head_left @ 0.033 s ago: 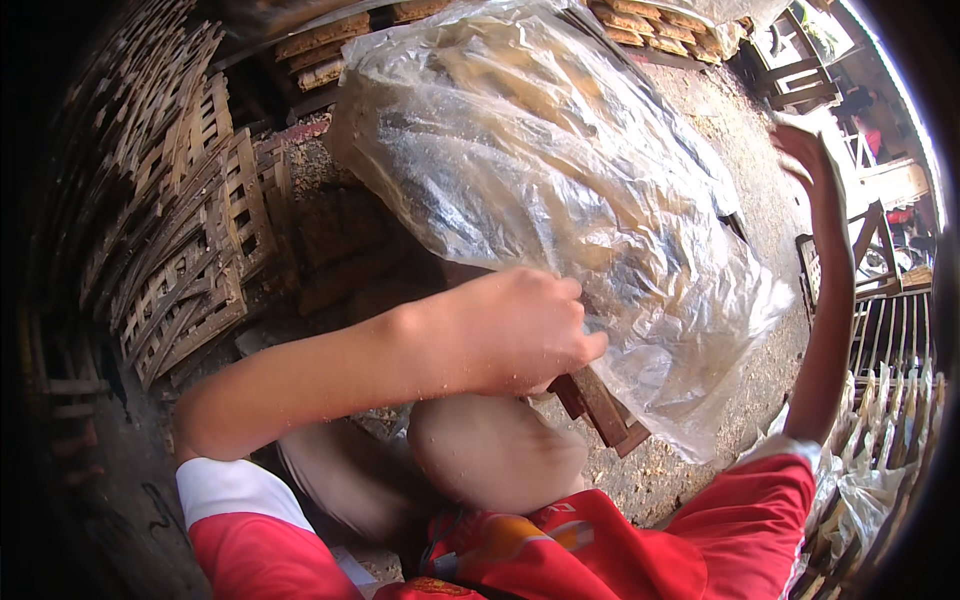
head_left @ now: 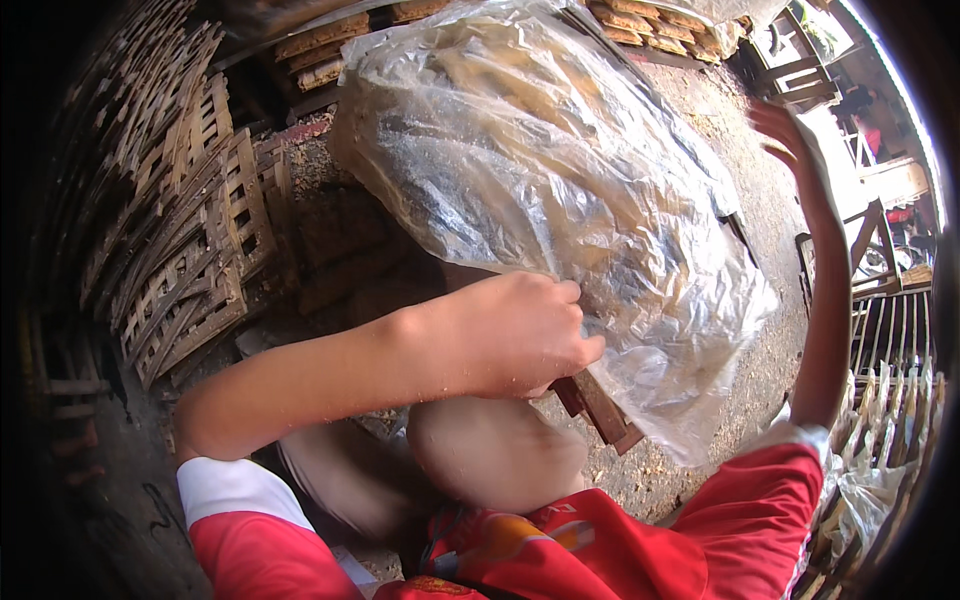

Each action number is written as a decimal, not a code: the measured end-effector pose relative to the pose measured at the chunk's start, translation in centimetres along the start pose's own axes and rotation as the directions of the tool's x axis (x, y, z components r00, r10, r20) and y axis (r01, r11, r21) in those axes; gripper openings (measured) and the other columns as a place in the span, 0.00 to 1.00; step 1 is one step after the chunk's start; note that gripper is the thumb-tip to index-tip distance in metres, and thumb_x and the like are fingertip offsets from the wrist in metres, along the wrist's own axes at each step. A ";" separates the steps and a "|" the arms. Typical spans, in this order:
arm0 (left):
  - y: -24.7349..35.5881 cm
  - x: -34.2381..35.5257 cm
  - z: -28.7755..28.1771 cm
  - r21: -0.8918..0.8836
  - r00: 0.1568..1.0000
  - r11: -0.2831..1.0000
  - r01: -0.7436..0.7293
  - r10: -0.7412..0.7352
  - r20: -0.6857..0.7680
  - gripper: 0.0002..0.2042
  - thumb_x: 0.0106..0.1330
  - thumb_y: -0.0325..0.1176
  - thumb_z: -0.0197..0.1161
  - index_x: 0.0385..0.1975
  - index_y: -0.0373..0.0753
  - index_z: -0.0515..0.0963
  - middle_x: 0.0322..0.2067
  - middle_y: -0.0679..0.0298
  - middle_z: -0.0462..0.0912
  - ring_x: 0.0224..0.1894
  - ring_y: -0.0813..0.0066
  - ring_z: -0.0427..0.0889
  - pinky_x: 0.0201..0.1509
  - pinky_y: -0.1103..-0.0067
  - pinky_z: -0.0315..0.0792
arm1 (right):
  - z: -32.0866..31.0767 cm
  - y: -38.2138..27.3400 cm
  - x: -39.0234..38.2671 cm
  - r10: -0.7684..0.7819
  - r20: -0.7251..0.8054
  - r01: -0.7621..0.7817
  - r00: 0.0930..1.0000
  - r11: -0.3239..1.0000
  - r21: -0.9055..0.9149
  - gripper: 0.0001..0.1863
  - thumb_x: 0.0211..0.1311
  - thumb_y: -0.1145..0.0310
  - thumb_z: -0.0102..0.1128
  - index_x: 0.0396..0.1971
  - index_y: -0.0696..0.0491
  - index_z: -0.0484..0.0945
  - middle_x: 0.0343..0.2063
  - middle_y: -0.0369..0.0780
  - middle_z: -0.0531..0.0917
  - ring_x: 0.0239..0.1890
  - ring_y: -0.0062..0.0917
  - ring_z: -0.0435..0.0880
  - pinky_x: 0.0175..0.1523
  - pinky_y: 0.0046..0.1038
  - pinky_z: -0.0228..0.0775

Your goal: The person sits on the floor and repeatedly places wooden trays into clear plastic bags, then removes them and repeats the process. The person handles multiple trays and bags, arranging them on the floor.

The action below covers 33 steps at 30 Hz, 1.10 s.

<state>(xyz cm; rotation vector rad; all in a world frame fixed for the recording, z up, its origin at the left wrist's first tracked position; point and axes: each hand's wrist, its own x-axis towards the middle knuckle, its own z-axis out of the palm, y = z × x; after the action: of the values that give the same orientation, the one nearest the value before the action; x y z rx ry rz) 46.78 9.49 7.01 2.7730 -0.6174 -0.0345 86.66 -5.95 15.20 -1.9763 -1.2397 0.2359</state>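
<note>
A large crumpled sheet of clear plastic (head_left: 540,140) lies over a tawny, flattish load in front of me. My left hand (head_left: 525,330) is closed at the sheet's near edge, over the upper end of a short wooden bar (head_left: 605,415); exactly what lies within the fingers is hidden. My right hand (head_left: 785,140) is raised at the far right, fingers apart and holding nothing, beside the sheet's far side. My bent knee (head_left: 480,450) is just below my left hand.
Stacked slatted wooden panels (head_left: 185,230) fill the left side. Layered tan slabs (head_left: 650,30) sit at the back. Wooden frames (head_left: 800,75) and a partly visible person in red (head_left: 862,140) are at the upper right. Upright slats with plastic (head_left: 880,480) stand at lower right.
My right hand and forearm have moved slightly up and to the left. The near right part of the plastic has shifted a little leftward. My left hand has barely moved.
</note>
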 end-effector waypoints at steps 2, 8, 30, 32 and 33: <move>1.1 0.0 0.7 0.042 1.000 0.999 -0.003 0.004 -0.013 0.18 0.58 0.30 0.63 0.50 0.38 0.82 0.41 0.55 0.86 0.47 0.61 0.85 0.52 0.70 0.79 | 8.8 0.3 4.8 0.128 0.168 -0.049 0.977 0.912 -0.407 0.39 0.71 0.34 0.50 0.67 0.51 0.73 0.61 0.43 0.81 0.65 0.30 0.77 0.66 0.37 0.68; 2.2 -2.1 2.5 0.257 0.990 0.966 0.041 -0.004 -0.144 0.20 0.61 0.35 0.62 0.54 0.39 0.82 0.52 0.52 0.85 0.58 0.63 0.82 0.59 0.72 0.75 | 14.1 1.7 5.1 0.027 -0.070 -0.070 0.997 0.689 -0.721 0.08 0.69 0.61 0.52 0.39 0.50 0.73 0.37 0.46 0.82 0.43 0.47 0.83 0.45 0.47 0.72; 1.0 -0.7 5.4 -0.127 0.791 0.846 0.518 -0.531 -0.305 0.40 0.69 0.58 0.58 0.72 0.33 0.63 0.76 0.46 0.54 0.79 0.53 0.51 0.80 0.52 0.42 | 17.1 -1.2 16.2 -0.256 0.209 0.319 0.944 0.537 -0.781 0.31 0.80 0.49 0.41 0.76 0.45 0.56 0.77 0.53 0.52 0.79 0.50 0.49 0.81 0.52 0.40; 0.8 -0.9 5.4 -0.151 0.782 0.833 0.533 -0.552 -0.289 0.40 0.69 0.57 0.58 0.72 0.33 0.63 0.76 0.46 0.54 0.79 0.53 0.51 0.80 0.51 0.42 | 19.4 -1.6 17.8 -0.359 0.350 0.494 0.865 0.729 -0.473 0.36 0.76 0.43 0.45 0.78 0.41 0.54 0.78 0.46 0.52 0.80 0.43 0.46 0.82 0.49 0.37; 0.7 -0.9 5.4 -0.165 0.788 0.835 0.525 -0.550 -0.275 0.40 0.69 0.57 0.58 0.72 0.33 0.63 0.76 0.46 0.54 0.79 0.53 0.51 0.80 0.51 0.42 | 21.1 -2.4 17.2 -0.406 0.464 0.599 0.788 0.683 -0.419 0.34 0.75 0.45 0.48 0.77 0.38 0.56 0.78 0.43 0.54 0.80 0.43 0.47 0.81 0.48 0.40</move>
<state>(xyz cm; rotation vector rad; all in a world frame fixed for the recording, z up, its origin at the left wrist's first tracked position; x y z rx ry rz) 45.19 7.68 2.00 2.6934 0.2663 0.2491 82.79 19.69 6.47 -1.9818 -2.2472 -0.0960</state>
